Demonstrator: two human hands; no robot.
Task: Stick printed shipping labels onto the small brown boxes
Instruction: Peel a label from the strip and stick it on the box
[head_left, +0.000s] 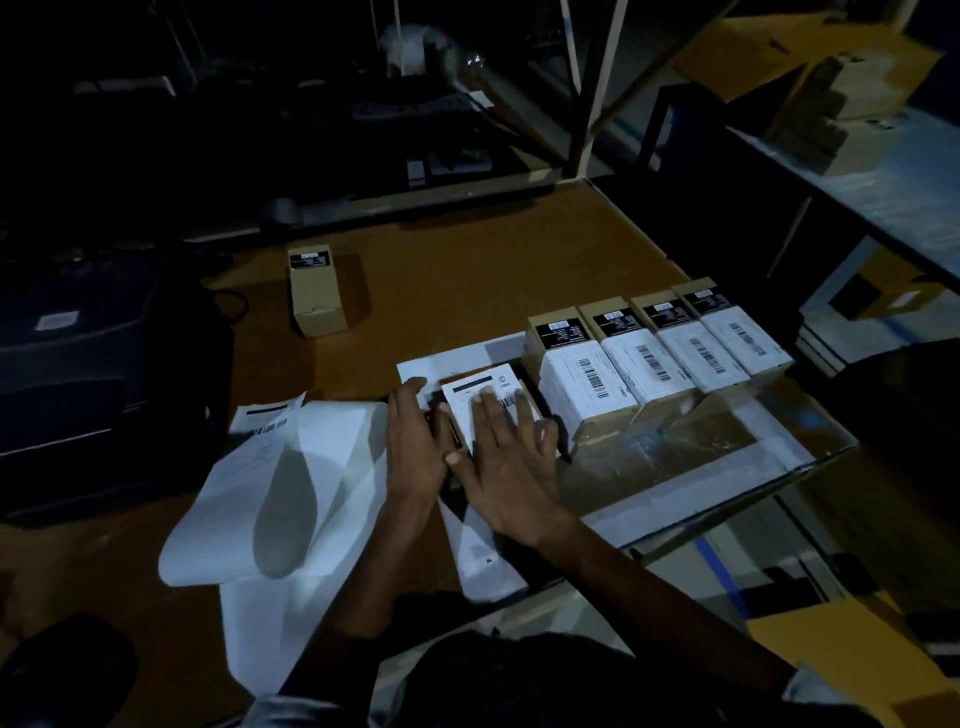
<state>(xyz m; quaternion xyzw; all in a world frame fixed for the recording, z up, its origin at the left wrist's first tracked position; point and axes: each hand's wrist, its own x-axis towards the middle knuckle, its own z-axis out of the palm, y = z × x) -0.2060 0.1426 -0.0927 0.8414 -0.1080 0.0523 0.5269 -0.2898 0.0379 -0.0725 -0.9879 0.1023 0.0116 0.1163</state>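
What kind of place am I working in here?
Probably a dim warehouse packing station: a row of labelled boxes on the worktable, loose label sheets, and metal shelving stacked with cartons to the right.

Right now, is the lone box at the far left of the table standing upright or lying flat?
Upright: the lone box stands on end, black sticker on top.

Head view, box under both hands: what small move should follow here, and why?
Probably finish smoothing with the right hand, whose flat fingers lie on the white label atop the box, while the left hand steadies its side. Then slide it to the row of four labelled boxes on the right. One unlabelled box stands farther back on the table.
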